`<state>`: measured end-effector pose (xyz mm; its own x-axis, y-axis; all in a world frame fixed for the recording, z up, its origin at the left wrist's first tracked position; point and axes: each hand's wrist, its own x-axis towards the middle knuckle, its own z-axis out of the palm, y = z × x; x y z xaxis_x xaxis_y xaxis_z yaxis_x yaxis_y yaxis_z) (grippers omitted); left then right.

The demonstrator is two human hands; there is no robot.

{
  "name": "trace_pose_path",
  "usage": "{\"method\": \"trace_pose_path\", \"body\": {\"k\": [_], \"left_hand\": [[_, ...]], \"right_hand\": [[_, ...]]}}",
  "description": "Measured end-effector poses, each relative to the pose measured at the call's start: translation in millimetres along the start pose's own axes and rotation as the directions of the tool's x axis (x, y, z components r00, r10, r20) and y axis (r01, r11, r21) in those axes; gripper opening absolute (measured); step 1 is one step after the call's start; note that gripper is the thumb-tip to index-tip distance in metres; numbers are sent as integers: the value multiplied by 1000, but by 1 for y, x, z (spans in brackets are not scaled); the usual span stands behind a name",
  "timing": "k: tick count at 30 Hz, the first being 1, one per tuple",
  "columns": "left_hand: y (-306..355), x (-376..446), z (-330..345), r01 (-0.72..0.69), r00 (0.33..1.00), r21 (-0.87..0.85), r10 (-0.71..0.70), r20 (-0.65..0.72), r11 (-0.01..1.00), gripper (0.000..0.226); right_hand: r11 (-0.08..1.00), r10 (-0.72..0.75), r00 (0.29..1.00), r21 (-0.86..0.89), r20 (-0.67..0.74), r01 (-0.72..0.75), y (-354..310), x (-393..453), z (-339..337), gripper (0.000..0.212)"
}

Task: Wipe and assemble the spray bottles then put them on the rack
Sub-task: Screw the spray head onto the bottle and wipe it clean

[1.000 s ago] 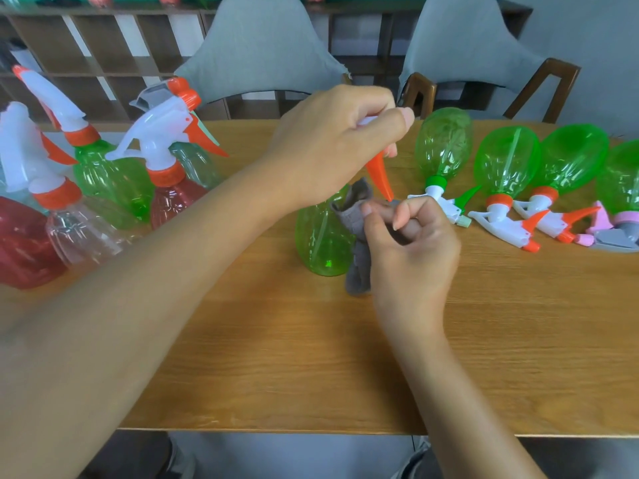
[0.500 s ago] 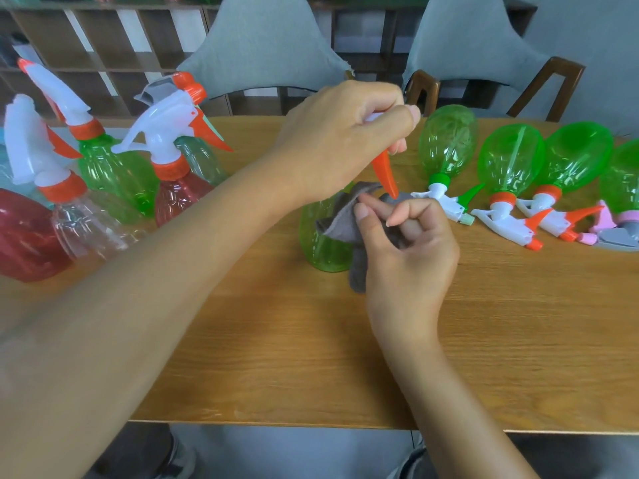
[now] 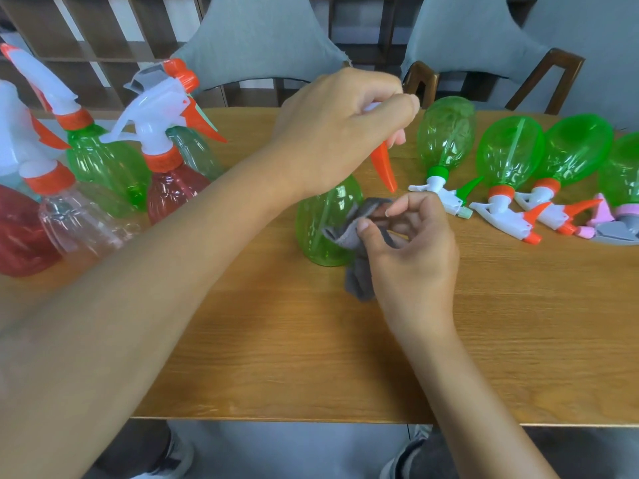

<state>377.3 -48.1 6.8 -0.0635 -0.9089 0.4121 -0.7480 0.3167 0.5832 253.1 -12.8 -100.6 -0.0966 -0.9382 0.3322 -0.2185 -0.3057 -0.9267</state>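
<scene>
A green spray bottle (image 3: 320, 226) stands upright in the middle of the wooden table (image 3: 276, 357). My left hand (image 3: 332, 133) grips its white spray head from above, and the orange trigger (image 3: 383, 165) hangs down below my fingers. My right hand (image 3: 411, 250) holds a grey cloth (image 3: 356, 233) against the bottle's right side, pinching it between thumb and fingers. The bottle's neck is hidden behind my left hand.
Several upright bottles with white and orange heads (image 3: 159, 108) crowd the table's left. Several green bottles (image 3: 508, 153) lie on their sides at the right, heads toward me. Two grey chairs (image 3: 256, 39) and a wooden rack (image 3: 103, 46) stand behind the table.
My right hand has slid the cloth a little along the bottle's side and loosened its fingers. The left hand keeps its grip on the spray head.
</scene>
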Motion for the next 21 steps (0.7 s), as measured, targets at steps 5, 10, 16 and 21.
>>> {"method": "trace_pose_path", "body": {"k": [5,10,16,21], "left_hand": [[1,-1,3,3,999,22,-2,-46,1000,32],[1,-1,5,1,997,54,3,-79,999,33],[1,-6,3,-68,995,16,69,-72,998,29],[0,-13,1,-127,991,-80,123,-45,989,17]], "right_hand": [[961,11,997,-277,72,9,13,-11,-6,35],[919,48,988,-395,145,13,18,-12,-6,39],[918,53,976,-394,211,35,16,0,-13,33],[960,53,977,-280,205,7,14,14,-24,32]]}}
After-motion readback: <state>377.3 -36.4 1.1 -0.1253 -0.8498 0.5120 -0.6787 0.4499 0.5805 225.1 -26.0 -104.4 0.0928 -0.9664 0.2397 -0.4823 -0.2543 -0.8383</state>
